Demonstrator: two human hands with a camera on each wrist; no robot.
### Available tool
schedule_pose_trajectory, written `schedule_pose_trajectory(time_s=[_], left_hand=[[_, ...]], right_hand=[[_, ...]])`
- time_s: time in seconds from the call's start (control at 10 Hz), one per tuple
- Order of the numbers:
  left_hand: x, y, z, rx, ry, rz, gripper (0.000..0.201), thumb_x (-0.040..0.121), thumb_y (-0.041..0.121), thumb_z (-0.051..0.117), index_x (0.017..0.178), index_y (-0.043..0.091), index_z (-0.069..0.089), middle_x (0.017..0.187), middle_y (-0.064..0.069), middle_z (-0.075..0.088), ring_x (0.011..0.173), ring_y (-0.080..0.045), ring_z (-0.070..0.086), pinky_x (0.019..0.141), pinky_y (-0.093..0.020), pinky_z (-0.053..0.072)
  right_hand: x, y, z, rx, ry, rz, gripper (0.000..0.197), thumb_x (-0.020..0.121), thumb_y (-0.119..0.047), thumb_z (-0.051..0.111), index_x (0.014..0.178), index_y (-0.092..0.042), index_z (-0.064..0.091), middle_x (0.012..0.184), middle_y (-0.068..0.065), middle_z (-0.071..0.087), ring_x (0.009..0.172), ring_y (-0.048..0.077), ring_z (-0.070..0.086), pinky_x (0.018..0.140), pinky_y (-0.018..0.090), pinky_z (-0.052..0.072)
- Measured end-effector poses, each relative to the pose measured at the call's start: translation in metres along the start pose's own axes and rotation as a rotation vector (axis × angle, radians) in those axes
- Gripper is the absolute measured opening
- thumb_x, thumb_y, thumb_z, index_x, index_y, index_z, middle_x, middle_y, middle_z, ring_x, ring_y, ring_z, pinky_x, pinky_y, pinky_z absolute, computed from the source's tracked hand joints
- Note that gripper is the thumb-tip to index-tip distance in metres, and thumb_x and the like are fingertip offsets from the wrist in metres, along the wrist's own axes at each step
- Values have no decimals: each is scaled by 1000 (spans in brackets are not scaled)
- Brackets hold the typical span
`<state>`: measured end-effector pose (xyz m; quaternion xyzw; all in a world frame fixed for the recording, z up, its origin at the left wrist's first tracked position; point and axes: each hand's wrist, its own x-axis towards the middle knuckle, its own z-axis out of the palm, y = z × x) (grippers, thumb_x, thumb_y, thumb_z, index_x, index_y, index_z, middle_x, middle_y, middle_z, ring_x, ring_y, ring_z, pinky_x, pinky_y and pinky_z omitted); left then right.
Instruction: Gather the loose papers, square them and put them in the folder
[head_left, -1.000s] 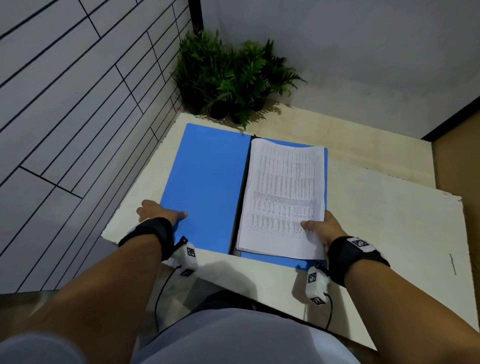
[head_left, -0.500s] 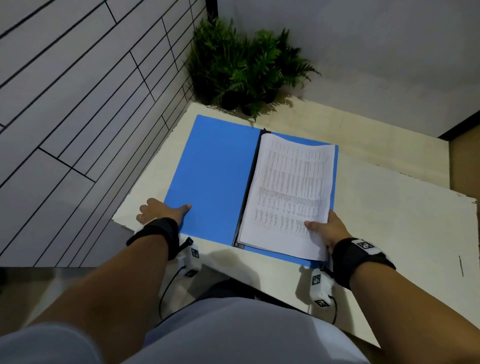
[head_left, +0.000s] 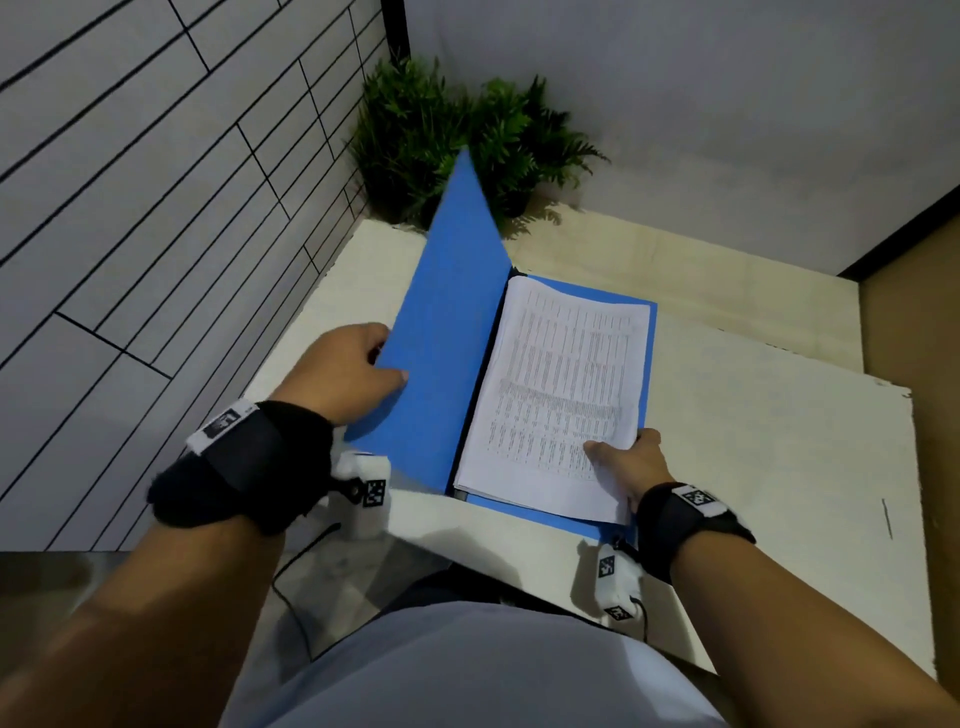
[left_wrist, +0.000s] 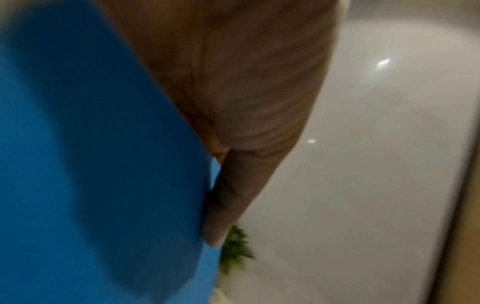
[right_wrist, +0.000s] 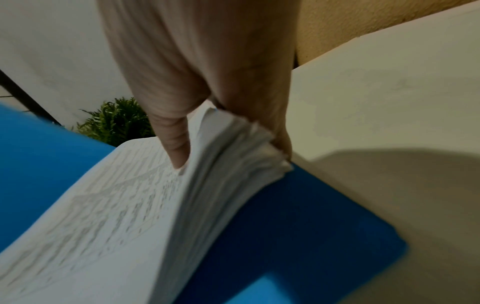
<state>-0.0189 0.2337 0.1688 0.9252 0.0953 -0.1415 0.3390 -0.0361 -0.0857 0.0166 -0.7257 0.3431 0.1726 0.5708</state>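
Observation:
A blue folder (head_left: 447, 332) lies open on the white table (head_left: 769, 447). Its left cover is raised off the table and stands tilted up. My left hand (head_left: 358, 371) pinches that cover's outer edge, thumb on the inner face; the left wrist view shows the blue cover (left_wrist: 91, 164) against my thumb. A stack of printed papers (head_left: 563, 384) rests on the folder's right half. My right hand (head_left: 626, 457) grips the stack's near right corner, thumb on top and fingers under; the right wrist view shows the paper stack (right_wrist: 145, 205) lifted slightly above the blue folder (right_wrist: 298, 226).
A green potted plant (head_left: 457, 140) stands at the table's far left corner, just behind the raised cover. A tiled wall (head_left: 156, 208) runs along the left. The table's near edge is close to my body.
My left hand took hold of the folder's left cover, which lay flat, and lifted it up toward the right. My right hand stays on the paper stack's corner.

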Motion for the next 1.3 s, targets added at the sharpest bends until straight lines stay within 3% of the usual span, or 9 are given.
schedule_pose_trajectory(time_s=[0.1, 0.2, 0.3, 0.4, 0.5, 0.6, 0.8, 1.0, 1.3], left_hand=[[-18, 42, 28, -81, -233, 182, 23, 87, 32, 71, 107, 26, 61, 90, 6, 65, 72, -14, 61, 67, -25, 47], [-10, 54, 68, -221, -576, 141, 36, 90, 48, 65, 118, 27, 63, 109, 0, 69, 95, -15, 68, 80, -27, 51], [21, 35, 104, -212, -458, -11, 44, 93, 46, 61, 129, 20, 57, 136, -4, 58, 116, -21, 61, 81, -26, 49], [49, 1, 132, -22, -260, -192, 72, 91, 44, 64, 148, 11, 35, 151, -11, 43, 134, -31, 47, 106, -36, 42], [59, -16, 149, 32, -252, -279, 72, 92, 45, 63, 146, 5, 37, 147, -15, 45, 129, -35, 50, 107, -40, 43], [61, -19, 157, -170, -287, -280, 51, 95, 31, 62, 136, 4, 48, 135, -13, 58, 117, -32, 60, 90, -32, 49], [75, -59, 122, -96, -73, -419, 40, 99, 24, 53, 131, 0, 50, 132, -20, 59, 117, -38, 58, 95, -37, 46], [96, -125, 65, 6, 107, -561, 45, 95, 28, 56, 130, 0, 53, 133, -22, 57, 118, -42, 56, 100, -46, 47], [115, -153, 51, 12, 160, -501, 57, 89, 35, 64, 135, 4, 48, 133, -21, 55, 119, -42, 54, 102, -51, 46]], right_hand=[[-1, 3, -2, 154, -71, 65, 57, 88, -39, 66, 128, -24, 27, 123, 4, 55, 104, 19, 58, 81, 32, 48], [-4, 3, -14, 174, -98, 96, 59, 92, -55, 52, 137, -21, 34, 142, 9, 50, 125, 25, 53, 107, 40, 39], [-14, -3, -30, 236, -204, 161, 64, 96, -62, 35, 143, -19, 42, 143, -5, 50, 131, 16, 49, 104, 28, 44], [-11, -10, -42, 204, -190, 159, 65, 95, -65, 30, 124, -12, 55, 105, -4, 64, 83, 11, 60, 70, 21, 52], [-3, -12, -40, 26, -145, 137, 78, 94, -66, 33, 145, -9, 42, 142, 8, 51, 125, 27, 53, 111, 45, 39], [0, -15, -27, -178, -155, 51, 69, 98, -51, 41, 148, -3, 34, 155, 14, 34, 142, 30, 35, 118, 42, 26], [2, -28, 33, -364, -310, -5, 33, 98, -28, 51, 120, -5, 61, 122, 19, 63, 112, 36, 60, 101, 42, 47], [-17, -60, 115, -536, -518, -43, 24, 95, -22, 50, 73, -20, 44, 75, -1, 43, 66, 19, 42, 75, 33, 33], [-9, -82, 158, -603, -546, -122, 14, 94, -12, 49, 80, -15, 49, 78, 2, 44, 67, 21, 44, 68, 33, 43]])
